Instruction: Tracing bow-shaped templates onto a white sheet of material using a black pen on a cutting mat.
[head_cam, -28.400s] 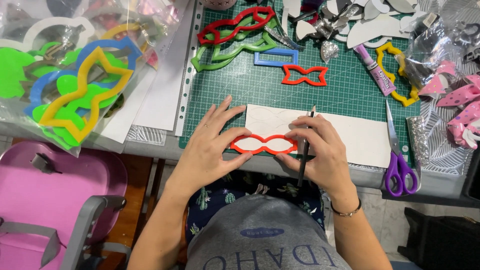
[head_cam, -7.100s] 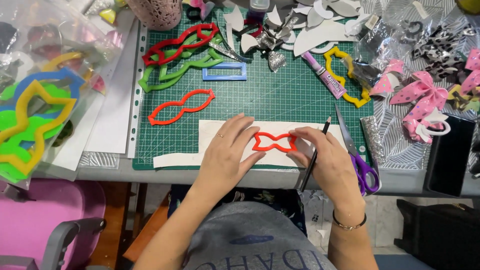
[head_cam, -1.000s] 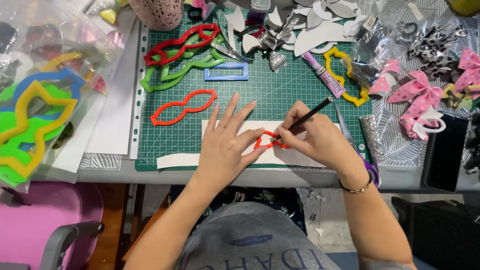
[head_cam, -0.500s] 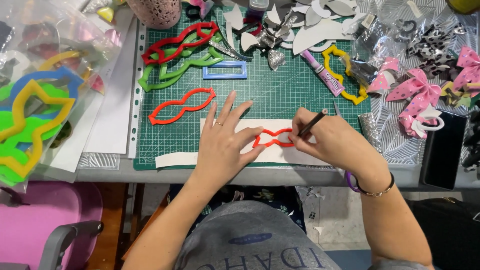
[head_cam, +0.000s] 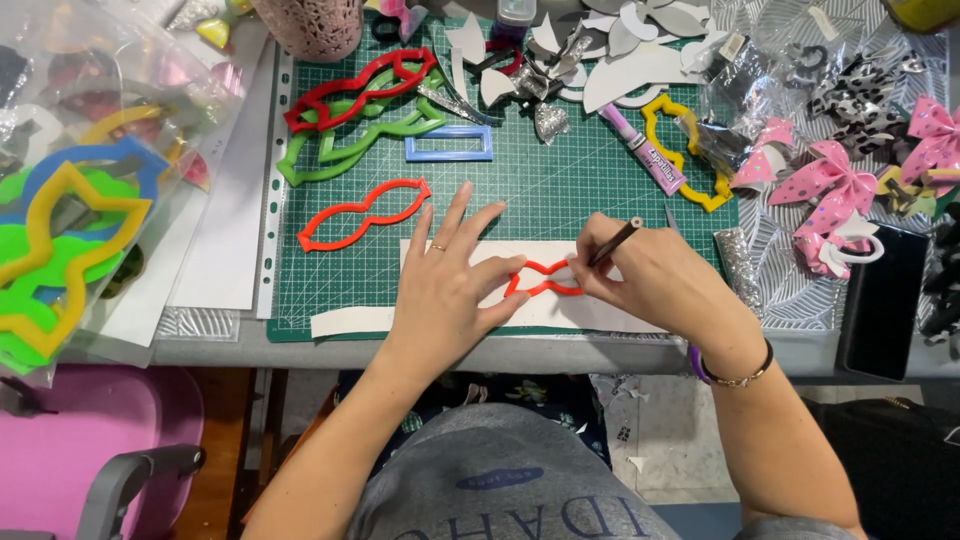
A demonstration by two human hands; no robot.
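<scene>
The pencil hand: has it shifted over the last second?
Yes. The right hand with the pencil slid slightly rightward along the white sheet, beside the small red template.

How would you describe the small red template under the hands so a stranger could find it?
On the green cutting mat, a white sheet lies at the near edge. The left hand presses a small red bow-shaped outline onto it, much shorter than the long red template nearby.

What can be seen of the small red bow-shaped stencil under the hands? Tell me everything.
The small red bow stencil is a thin open outline, plastic by its look, lying flat on a white strip on the green cutting mat. The left hand presses its left end; the right hand covers its right end, pencil tip at its edge.
</scene>
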